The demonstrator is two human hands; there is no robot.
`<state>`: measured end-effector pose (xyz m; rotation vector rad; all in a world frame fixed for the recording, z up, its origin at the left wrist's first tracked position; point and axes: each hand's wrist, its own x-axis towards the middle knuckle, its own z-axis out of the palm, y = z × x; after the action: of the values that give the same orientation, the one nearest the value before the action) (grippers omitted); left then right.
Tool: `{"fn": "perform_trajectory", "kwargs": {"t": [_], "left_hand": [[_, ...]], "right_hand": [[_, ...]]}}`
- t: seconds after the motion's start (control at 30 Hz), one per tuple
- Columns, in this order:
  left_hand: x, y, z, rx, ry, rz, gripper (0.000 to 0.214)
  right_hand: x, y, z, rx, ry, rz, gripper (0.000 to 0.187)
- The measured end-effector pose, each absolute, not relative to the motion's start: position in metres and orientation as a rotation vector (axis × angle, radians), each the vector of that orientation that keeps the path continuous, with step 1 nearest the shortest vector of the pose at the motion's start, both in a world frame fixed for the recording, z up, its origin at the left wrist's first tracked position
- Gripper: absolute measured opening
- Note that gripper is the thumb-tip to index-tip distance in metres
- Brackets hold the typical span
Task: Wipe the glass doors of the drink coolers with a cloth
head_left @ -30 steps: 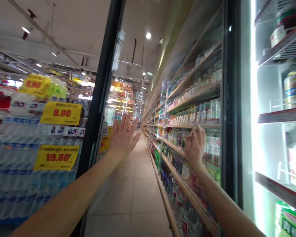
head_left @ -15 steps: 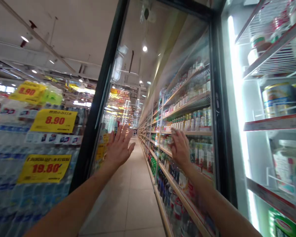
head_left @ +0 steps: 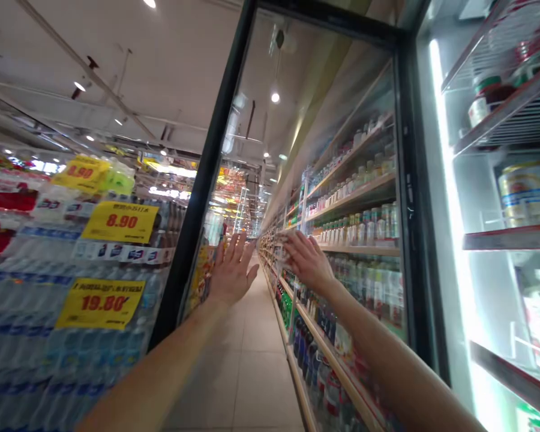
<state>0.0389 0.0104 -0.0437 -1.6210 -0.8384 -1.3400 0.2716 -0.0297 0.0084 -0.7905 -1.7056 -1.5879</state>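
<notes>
A glass cooler door point(head_left: 324, 150) with a black frame stands open in front of me. My left hand point(head_left: 232, 271) is flat against the glass with its fingers spread, holding nothing. My right hand point(head_left: 306, 261) also lies flat on the glass just to the right of the left one, fingers stretched out. Through the glass I see a long supermarket aisle with drink shelves point(head_left: 355, 240) along its right side. The lit cooler interior point(head_left: 513, 198) with cans and jars on wire shelves is at the far right.
Stacked packs of bottled water point(head_left: 49, 324) with yellow price signs point(head_left: 119, 222) fill the left side. The tiled aisle floor point(head_left: 252, 372) runs ahead between them and the shelving. The door's black edge point(head_left: 193, 228) stands between the water stack and my left hand.
My right hand has slid left across the glass, from near the door's hinge side to close beside my left hand. The view has turned slightly, showing more of the door frame.
</notes>
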Motion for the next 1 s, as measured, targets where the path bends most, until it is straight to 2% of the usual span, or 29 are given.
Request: {"fn": "perform_trajectory", "kwargs": {"t": [0.17,0.37,0.57,0.73,0.87,1.0], "left_hand": [[0.038,0.009,-0.045,-1.634,-0.832,-1.348,0.052],[0.037,0.007,-0.044,-1.635,-0.845,-1.336,0.051],[0.039,0.01,-0.046,-1.619,-0.835,-1.342,0.052],[0.014,0.006,-0.038,-1.677,-0.751,-1.307,0.049],[-0.015,-0.004,-0.023,-1.603,-0.755,-1.615,0.048],[-0.026,-0.014,-0.019,-1.687,-0.668,-1.725,0.044]], "right_hand": [[0.293,-0.033,0.013,-0.944,-1.036,-1.356,0.043],[0.261,-0.027,-0.004,-0.699,-1.738,-1.655,0.037],[0.261,-0.021,0.014,-0.881,-1.149,-1.375,0.042],[0.262,-0.023,0.03,-0.908,-1.264,-1.362,0.041],[0.251,-0.025,0.05,-0.968,-1.041,-1.21,0.044],[0.188,-0.015,0.033,-0.863,-1.37,-1.343,0.041]]}}
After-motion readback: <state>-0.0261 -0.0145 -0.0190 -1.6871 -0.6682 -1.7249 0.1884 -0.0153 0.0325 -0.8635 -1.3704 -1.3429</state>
